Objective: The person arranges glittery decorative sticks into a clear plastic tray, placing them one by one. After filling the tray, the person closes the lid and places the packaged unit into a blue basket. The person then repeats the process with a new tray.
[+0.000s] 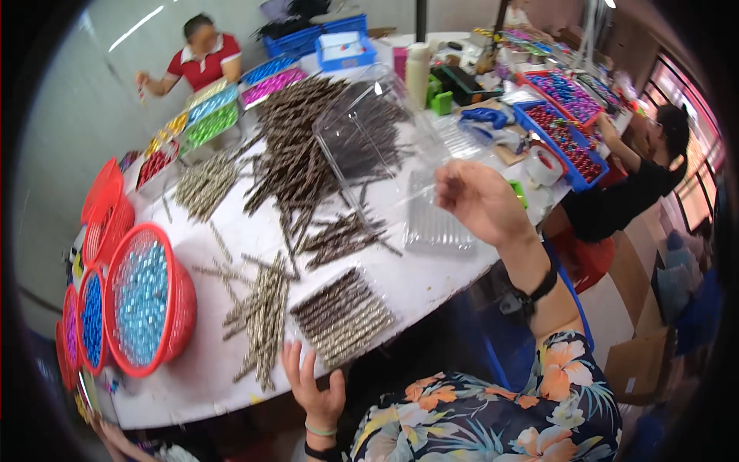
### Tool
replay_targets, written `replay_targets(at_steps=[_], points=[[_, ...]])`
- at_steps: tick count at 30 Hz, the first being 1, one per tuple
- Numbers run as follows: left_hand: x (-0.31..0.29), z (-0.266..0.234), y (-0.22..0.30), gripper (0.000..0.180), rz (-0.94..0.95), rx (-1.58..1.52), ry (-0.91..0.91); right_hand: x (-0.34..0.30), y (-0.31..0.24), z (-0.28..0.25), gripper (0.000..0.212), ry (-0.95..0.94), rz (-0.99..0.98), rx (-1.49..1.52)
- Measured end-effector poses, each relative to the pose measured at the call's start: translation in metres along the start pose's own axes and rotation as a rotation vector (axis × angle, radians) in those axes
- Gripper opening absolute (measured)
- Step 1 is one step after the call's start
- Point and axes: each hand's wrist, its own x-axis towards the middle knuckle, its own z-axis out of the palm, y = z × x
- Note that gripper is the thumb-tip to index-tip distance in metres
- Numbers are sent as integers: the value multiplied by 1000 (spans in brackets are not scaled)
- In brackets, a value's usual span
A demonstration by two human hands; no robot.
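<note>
Right hand [485, 204] pinching a clear lid [369, 142]; left hand [317, 394] spread beside a filled tray [342, 316]; white surface [423, 286], pale wall [146, 61].

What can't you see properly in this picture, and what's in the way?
All in the head view:
Right hand: it's blurry, so I can't tell whether its fingertips grip the clear plastic tray.
Dark twisted sticks: the lower ones hide under others in the pile.
Light-blue beads: the deeper ones hide under the top layer.
Arm at lower left: the lower edge cuts off most of that person.
Farthest person: too small.
</note>
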Motion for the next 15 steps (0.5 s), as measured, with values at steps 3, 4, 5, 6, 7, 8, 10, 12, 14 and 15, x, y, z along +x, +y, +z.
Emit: replay_targets(at_steps=[3,4,5,6,7,8,10,12,14,15], points=[[20,3,19,63,-155,-268,-9,-30,32,9,21,-105,118,211],[27,5,29,68,-272,-526,25,-35,44,12,22,-151,146,280],[36,9,38,75,-379,-794,64,-41,53,15,23,-188,168,344],[43,8,38,81,-416,-947,28,-46,62,19,25,-200,176,317],[49,10,37,87,-450,-1116,-21,-54,70,20,26,-205,194,254],[56,11,43,89,-512,-1203,-9,-60,79,21,27,-222,214,194],[57,8,43,86,-581,-1183,3,-71,91,25,30,-274,290,75],[53,6,38,79,-626,-1198,95,-76,98,22,32,-267,349,74],[49,0,26,77,-637,-1216,205,-76,103,19,35,-204,386,37],[48,-4,22,76,-642,-1224,260,-74,103,16,35,-190,439,-4]])
